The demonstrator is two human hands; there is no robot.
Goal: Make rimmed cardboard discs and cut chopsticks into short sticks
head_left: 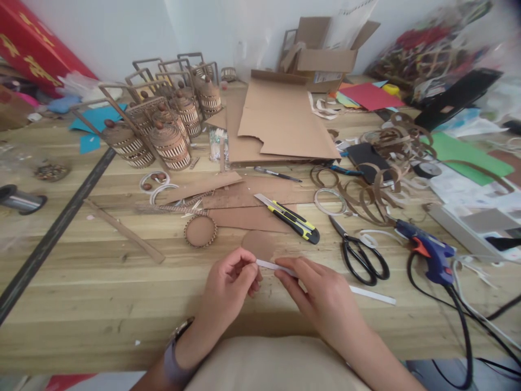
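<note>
My left hand and my right hand are close together just above the wooden table's front edge. Both pinch a narrow white paper strip. The left fingers close on its left end. The right thumb and forefinger close on it a little further along, and the rest of the strip trails right across the table. A plain cardboard disc lies right behind the hands. A second disc with a corrugated rim sits to its left.
A yellow and black utility knife, black scissors and a blue glue gun with its cord lie to the right. Cardboard sheets, curled cardboard strips and several cardboard lantern-like baskets fill the back.
</note>
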